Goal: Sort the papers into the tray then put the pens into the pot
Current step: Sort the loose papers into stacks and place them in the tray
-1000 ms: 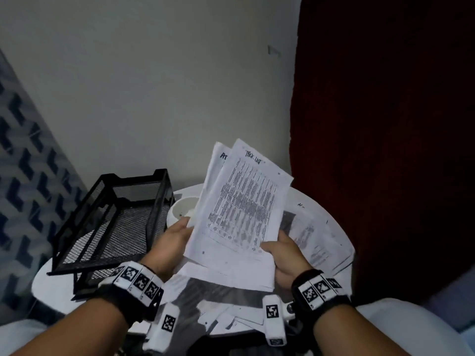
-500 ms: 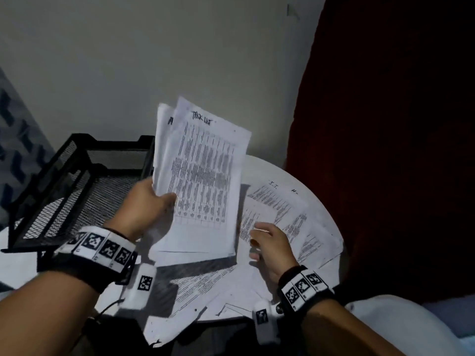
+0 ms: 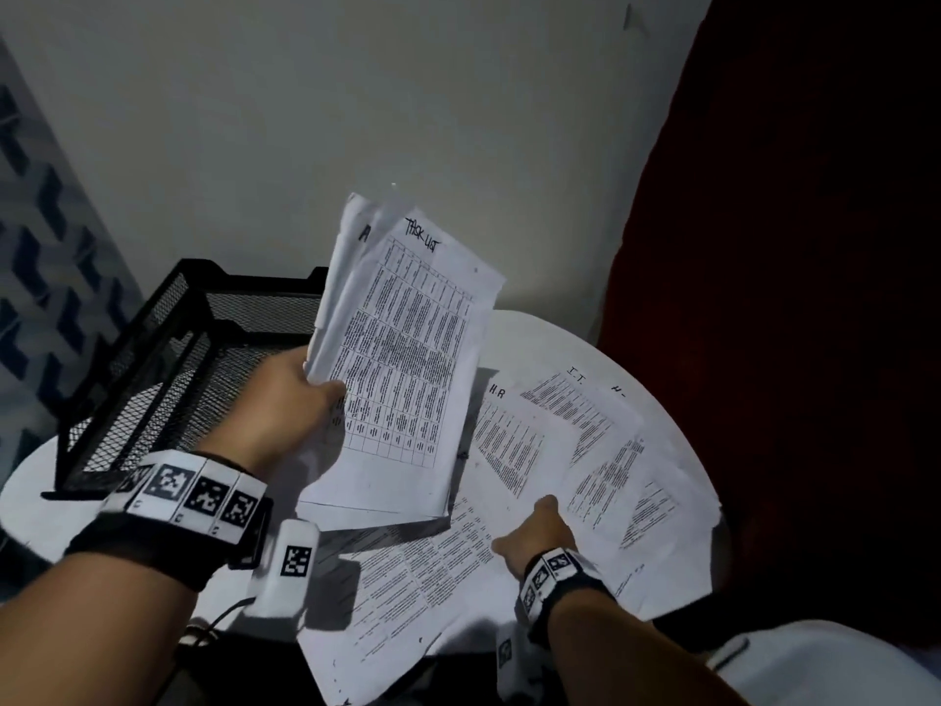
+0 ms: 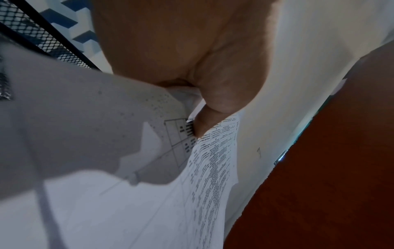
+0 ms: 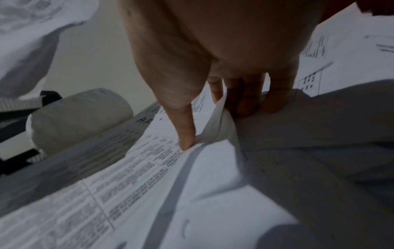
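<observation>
My left hand [image 3: 295,394] grips a stack of printed papers [image 3: 407,359], top sheet headed "TASK LIST", and holds it tilted upright above the table beside the black mesh tray [image 3: 254,310]. In the left wrist view the thumb of my left hand [image 4: 192,67] pinches the stack [image 4: 213,168] at its edge. My right hand [image 3: 534,527] is down on the loose papers [image 3: 585,450] spread over the table. In the right wrist view, my right hand [image 5: 213,50] pinches up a fold of one loose sheet [image 5: 217,124]. A white pot [image 5: 78,118] stands behind. No pens are visible.
The round white table [image 3: 534,338] stands against a pale wall, with the tray at its left. A dark red curtain [image 3: 789,298] hangs close on the right. More sheets overhang the near edge [image 3: 387,629].
My right hand let go of the stack and dropped to the loose papers, where it now pinches a sheet. My left hand keeps the stack alone, shifted left toward the tray.
</observation>
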